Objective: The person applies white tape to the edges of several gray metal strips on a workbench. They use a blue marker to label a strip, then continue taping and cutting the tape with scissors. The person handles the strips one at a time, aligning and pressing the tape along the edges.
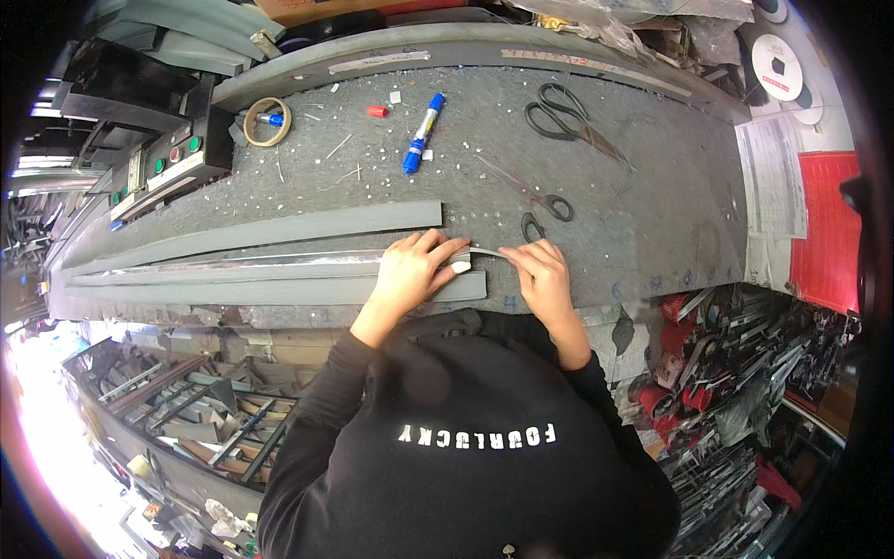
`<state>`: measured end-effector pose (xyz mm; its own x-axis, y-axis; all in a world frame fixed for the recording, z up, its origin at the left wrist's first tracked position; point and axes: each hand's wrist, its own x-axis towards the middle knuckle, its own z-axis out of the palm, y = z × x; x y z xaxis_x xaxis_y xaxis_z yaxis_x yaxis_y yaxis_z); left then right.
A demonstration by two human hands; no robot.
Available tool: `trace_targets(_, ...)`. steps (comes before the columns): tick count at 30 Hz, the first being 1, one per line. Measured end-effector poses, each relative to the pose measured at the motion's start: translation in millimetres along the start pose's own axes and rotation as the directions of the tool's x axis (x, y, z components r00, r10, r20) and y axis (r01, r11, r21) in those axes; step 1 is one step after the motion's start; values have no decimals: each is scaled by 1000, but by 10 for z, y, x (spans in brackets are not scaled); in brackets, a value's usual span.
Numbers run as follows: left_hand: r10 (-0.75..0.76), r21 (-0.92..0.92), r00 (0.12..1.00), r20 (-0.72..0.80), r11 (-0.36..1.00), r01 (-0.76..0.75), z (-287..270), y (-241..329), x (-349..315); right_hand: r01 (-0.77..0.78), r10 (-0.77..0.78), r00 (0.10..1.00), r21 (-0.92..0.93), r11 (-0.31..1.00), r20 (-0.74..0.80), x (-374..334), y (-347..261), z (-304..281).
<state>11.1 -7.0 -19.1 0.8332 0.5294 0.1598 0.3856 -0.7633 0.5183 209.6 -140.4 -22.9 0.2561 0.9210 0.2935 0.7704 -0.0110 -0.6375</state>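
My left hand [407, 277] is closed over the end of a long grey strip with a shiny face [307, 258], its fingers pressed on the strip's right end. From that end a thin light-grey strip [486, 251] runs across to my right hand [547, 281], which pinches it between thumb and fingertips. One flat grey strip [354, 223] lies on the far side of my left hand, and another flat grey strip [279, 291] on its near side. Just beyond my right hand lie small scissors [537, 197] with dark handles, blades pointing away to the left.
Larger black-handled scissors [570, 121] lie farther back. A blue and white marker [424, 135], a red cap [376, 112] and a tape roll [250, 121] rest on the grey worktop [680, 205] among white scraps. A button box [172, 168] stands at left.
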Motion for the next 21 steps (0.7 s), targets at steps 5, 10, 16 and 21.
trace_targets(5,-17,9,974,228,1000,15,-117,-24,272,-133,102,980,182,974,171,150,42,24)
trace_targets(10,142,-144,924,355,985,-96,-359,41,225,-270,134,911,319,909,390,239,7,-135)
trace_targets(16,6,-46,932,362,999,11,-213,111,169,-37,-56,916,224,974,398,267,-157,-4)
trace_targets(21,-54,-36,943,329,997,70,-143,125,138,-833,272,462,307,461,844,256,148,-671)
